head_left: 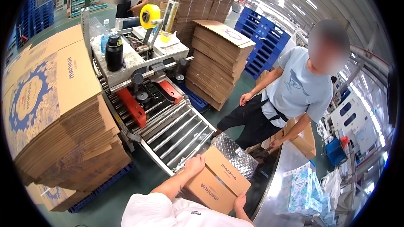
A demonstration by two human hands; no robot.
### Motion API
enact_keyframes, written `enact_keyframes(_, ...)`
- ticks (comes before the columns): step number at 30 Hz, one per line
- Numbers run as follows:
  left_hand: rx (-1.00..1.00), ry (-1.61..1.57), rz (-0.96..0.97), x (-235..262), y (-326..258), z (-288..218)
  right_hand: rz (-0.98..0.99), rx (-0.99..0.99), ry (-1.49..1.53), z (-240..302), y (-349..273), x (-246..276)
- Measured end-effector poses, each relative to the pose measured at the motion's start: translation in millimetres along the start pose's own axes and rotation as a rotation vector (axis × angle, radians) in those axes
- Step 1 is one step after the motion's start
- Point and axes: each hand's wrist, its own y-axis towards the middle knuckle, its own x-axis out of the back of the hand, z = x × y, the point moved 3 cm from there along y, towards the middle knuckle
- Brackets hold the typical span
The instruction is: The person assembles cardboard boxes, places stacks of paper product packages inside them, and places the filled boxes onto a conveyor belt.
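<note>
A brown cardboard box (221,178) with dark print is in front of my body, its two top flaps folded in with a narrow dark gap between them. My left hand (195,164) grips its left side at the far corner. On the opposite side, my right hand (240,201) holds the right edge near the close corner; some of its fingers are hidden. Beyond the box lies a diamond-patterned metal plate (244,156). The short roller conveyor (176,132) ends just left of it and leads to a box-taping machine with red side guides (132,107).
Flattened cartons (63,130) are stacked at left, with another stack (219,67) behind the conveyor. A co-worker in light blue (294,88) stands at right, beside a metal table (269,201) with blue-patterned packages (299,191). A black bottle (114,52) and yellow tape roll (150,16) top the machine.
</note>
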Motion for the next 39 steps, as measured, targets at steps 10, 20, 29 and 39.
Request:
enact_keyframes(10,0.0,-0.032,0.012,34.3,48.9,0.0,-0.13,-0.181,-0.058,26.7,-28.5,-50.0)
enact_keyframes(20,-0.325,0.618,-0.15,76.1,187.5,19.7,-0.033,-0.104,0.352,230.2,26.4,-223.8)
enact_keyframes(29,-0.183,0.521,-0.307,116.2,245.6,79.2,0.304,0.18,-0.147,375.4,107.4,-319.7)
enact_keyframes(39,-0.102,0.556,-0.274,180.1,309.5,113.7,1.069,0.566,0.052,170.0,31.2,-303.3)
